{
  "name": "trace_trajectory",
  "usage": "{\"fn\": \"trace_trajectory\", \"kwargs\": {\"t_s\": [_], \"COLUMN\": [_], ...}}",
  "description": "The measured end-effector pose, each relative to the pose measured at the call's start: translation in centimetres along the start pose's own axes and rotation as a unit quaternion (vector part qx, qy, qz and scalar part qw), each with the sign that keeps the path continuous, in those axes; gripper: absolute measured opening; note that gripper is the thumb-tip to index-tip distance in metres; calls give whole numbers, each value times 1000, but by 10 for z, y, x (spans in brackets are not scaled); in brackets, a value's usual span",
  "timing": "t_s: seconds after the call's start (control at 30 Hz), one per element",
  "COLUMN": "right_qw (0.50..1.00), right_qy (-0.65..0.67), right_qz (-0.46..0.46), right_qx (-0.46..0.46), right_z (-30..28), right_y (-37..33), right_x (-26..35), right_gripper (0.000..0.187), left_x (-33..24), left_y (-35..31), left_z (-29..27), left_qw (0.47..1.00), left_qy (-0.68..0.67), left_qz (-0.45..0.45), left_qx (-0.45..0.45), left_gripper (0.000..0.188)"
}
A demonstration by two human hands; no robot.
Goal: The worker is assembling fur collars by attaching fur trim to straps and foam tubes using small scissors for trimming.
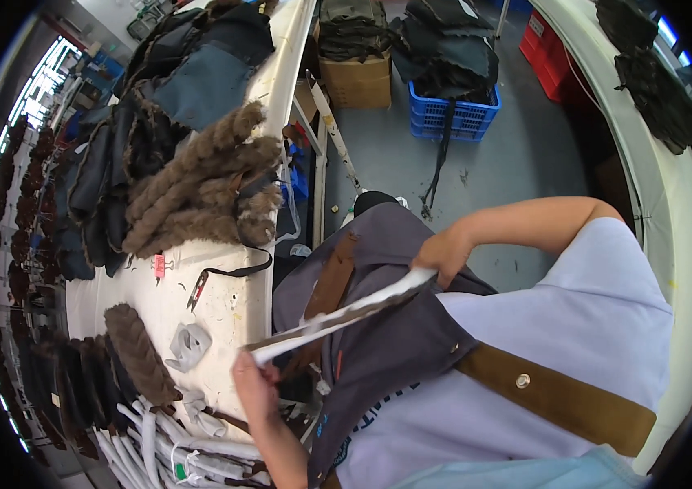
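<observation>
A long, narrow white-and-brown strip (338, 318) is stretched slantwise across my lap, over my dark grey apron (387, 359). My left hand (255, 383) pinches its lower left end beside the table edge. At the upper right end my right hand (442, 254) is closed round it, the fingertips partly hidden. Beneath the strip, a brown furry band (331, 281) lies over the apron. On the table near my left hand are a crumpled whitish strip (189, 346) and a brown braided fur piece (141, 352).
Brown fur strips (207, 183) and dark garment pieces (215, 77) are heaped on the white table (228, 326). Thread snips (198, 289) and a pink-tagged clip (159, 266) lie there too. White rolled strips (150, 444) are bundled nearby. A loaded blue crate (452, 118) stands on the floor.
</observation>
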State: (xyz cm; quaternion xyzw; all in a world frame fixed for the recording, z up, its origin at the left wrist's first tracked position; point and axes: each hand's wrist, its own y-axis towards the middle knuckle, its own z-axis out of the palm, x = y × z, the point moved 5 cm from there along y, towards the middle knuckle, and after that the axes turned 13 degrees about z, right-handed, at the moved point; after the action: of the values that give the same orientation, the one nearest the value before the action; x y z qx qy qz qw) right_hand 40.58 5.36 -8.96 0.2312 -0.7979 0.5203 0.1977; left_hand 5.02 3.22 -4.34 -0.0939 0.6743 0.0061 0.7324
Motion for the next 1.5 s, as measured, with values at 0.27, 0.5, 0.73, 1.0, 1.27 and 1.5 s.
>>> {"fn": "trace_trajectory", "kwargs": {"t_s": [0.27, 0.5, 0.73, 1.0, 1.27, 1.5], "right_qw": [865, 864, 885, 857, 895, 906], "right_qy": [-85, -73, -20, -68, 58, 215], "right_qz": [46, 11, 95, 246, 136, -211], "right_qx": [-493, -499, -455, -448, -421, -298], "right_z": [-46, 8, 44, 53, 26, -52], "right_y": [-13, 2, 37, 8, -3, 9], "right_x": [-100, -108, -131, -184, -98, 104], "right_gripper": [33, 28, 21, 15, 21, 30], "left_x": [10, 17, 23, 67, 29, -106], "left_y": [-31, -22, -13, -43, -37, -30], "left_z": [104, 95, 101, 118, 50, -73], "left_qw": [939, 964, 850, 924, 954, 821], "left_qy": [97, -205, -522, -265, -299, -288], "left_qz": [38, 68, 9, -88, -25, 418], "left_qx": [327, 157, 78, 261, -16, -261], "left_gripper": [34, 34, 30, 41, 32, 34]}}
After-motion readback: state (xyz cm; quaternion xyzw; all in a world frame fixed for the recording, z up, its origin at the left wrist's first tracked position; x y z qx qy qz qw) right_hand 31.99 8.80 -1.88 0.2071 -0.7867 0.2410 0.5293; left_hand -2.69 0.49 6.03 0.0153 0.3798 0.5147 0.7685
